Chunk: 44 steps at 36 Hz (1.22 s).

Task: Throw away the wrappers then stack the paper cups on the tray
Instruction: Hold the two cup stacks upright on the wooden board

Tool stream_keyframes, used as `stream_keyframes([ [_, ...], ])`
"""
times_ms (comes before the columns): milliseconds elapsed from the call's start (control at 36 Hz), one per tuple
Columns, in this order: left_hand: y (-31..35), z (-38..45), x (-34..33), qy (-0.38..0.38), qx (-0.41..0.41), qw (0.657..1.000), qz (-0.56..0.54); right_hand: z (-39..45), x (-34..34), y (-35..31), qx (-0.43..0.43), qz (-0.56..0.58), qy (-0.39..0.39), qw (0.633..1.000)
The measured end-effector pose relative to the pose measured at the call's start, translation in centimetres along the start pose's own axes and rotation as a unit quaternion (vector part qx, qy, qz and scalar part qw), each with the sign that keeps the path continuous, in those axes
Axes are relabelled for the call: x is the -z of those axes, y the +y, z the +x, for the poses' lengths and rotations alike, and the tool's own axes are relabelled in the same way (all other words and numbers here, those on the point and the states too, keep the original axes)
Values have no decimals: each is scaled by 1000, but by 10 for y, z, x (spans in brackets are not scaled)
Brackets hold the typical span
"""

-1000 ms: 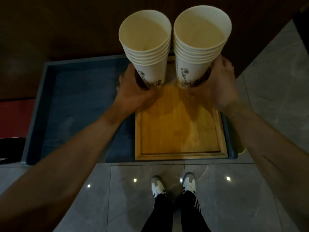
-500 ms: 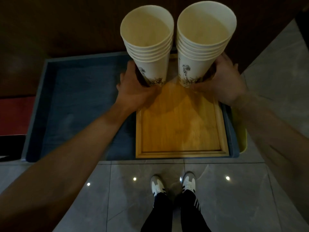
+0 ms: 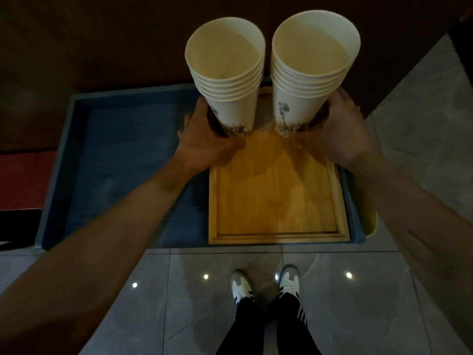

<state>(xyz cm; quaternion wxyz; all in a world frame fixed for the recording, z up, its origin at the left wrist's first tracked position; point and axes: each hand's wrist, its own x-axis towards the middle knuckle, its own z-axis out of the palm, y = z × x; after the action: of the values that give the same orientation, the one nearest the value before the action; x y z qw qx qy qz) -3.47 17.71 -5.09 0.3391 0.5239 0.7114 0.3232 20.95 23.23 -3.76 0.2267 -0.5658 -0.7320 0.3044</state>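
Observation:
Two stacks of white paper cups with dark printed drawings stand upright side by side over the far end of a wooden tray [image 3: 276, 201]. My left hand [image 3: 204, 142] grips the base of the left stack [image 3: 227, 80]. My right hand [image 3: 340, 134] grips the base of the right stack [image 3: 312, 73]. Each stack holds several nested cups. The cups' bottoms are hidden by my fingers, so I cannot tell whether they touch the tray. No wrappers are visible.
The wooden tray lies at the right end of a larger blue-grey tray [image 3: 115, 149] on a low surface. A yellow object [image 3: 371, 221] peeks out at the right edge. Dark wood panelling is behind. Grey floor tiles and my shoes [image 3: 266, 285] are below.
Both stacks stay gripped at the tray's far end; they shifted only slightly in the view, and the two stacks stand a little further apart than before.

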Motion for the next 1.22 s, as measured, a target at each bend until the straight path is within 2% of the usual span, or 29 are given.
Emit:
stream_keyframes([
  [444,6,-3,4,-23,-14,1000,3,-2,4,-2,-5,51,-14,999],
  [611,12,-15,7,56,-76,991,-98,-7,12,-12,61,175,-11,983],
  [778,18,-15,14,52,-88,985,-141,-3,13,-12,72,215,-26,974],
  [972,18,-14,16,35,-95,987,-126,-2,15,-9,70,226,-34,971],
  [1222,16,-11,16,50,-121,985,-114,1,13,-12,73,200,10,977],
])
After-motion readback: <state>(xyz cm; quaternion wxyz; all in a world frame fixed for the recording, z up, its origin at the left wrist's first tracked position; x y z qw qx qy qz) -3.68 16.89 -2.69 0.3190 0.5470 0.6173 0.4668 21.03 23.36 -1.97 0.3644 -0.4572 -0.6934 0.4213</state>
